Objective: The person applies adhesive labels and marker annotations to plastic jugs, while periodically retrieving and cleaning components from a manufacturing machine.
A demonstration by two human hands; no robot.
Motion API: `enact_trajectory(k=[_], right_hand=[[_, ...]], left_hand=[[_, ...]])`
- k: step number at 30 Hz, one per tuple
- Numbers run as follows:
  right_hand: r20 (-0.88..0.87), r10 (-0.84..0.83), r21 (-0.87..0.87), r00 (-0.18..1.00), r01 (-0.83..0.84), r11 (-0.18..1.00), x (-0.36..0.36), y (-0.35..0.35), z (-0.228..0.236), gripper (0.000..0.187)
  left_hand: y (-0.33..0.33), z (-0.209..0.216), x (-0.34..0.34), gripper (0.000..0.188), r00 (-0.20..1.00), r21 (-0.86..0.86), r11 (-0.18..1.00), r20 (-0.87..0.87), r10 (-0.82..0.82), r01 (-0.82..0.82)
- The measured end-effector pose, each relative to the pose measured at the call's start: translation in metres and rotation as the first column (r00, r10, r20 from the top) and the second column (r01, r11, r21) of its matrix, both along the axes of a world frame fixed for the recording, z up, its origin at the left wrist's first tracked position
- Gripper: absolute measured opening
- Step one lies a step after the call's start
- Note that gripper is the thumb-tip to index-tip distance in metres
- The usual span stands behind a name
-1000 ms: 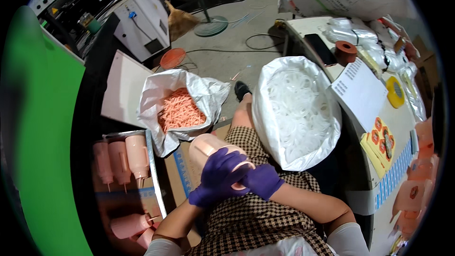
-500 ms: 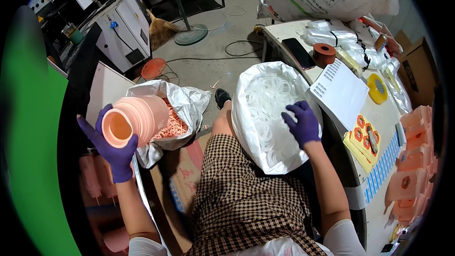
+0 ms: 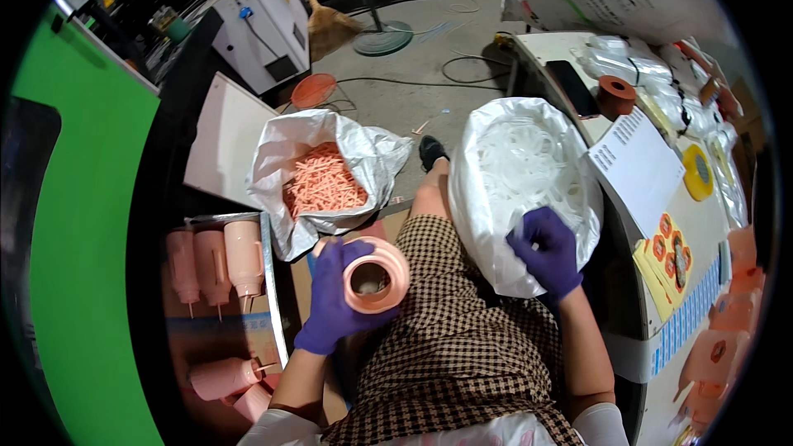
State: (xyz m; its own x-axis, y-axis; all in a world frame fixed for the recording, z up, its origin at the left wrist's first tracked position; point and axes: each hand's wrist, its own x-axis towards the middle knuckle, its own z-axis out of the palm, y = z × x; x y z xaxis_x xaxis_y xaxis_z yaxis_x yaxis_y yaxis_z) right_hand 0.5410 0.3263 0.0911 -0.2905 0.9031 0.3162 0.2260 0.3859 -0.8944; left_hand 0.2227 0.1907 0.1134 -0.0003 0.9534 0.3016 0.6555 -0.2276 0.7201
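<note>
My left hand (image 3: 332, 296), in a purple glove, grips a pink plastic bottle (image 3: 376, 275) over my lap, its open mouth turned up toward me. My right hand (image 3: 548, 249), also gloved in purple, rests at the near edge of a white bag of clear plastic rings (image 3: 525, 167); whether it holds a ring is too small to tell. A second white bag (image 3: 322, 175) full of thin orange sticks stands open just beyond the left hand.
Several pink bottles (image 3: 221, 258) lie in a box at my left. A table (image 3: 661, 173) at the right carries a printed sheet, a yellow tape roll, a phone, sticker sheets and a brown ring. Grey machines and a fan base stand on the floor ahead.
My left hand has carried the pink bottle from out at the left back toward my lap. My right hand has drawn back from inside the ring bag to its near edge.
</note>
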Motion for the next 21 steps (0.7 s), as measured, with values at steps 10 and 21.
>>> enact_trajectory(k=[10,21], right_hand=[[0.151,0.451,0.151,0.88,-0.472,0.869,-0.11,-0.059,0.027,0.029],[0.374,0.261,0.082,0.89,-0.312,0.947,-0.104,-0.089,0.012,0.031]], left_hand=[[0.031,0.023,0.031,0.072,0.987,0.226,0.965,-0.115,-0.108,0.132],[0.035,0.023,0.043,0.079,0.937,0.156,0.961,-0.303,-0.174,0.229]])
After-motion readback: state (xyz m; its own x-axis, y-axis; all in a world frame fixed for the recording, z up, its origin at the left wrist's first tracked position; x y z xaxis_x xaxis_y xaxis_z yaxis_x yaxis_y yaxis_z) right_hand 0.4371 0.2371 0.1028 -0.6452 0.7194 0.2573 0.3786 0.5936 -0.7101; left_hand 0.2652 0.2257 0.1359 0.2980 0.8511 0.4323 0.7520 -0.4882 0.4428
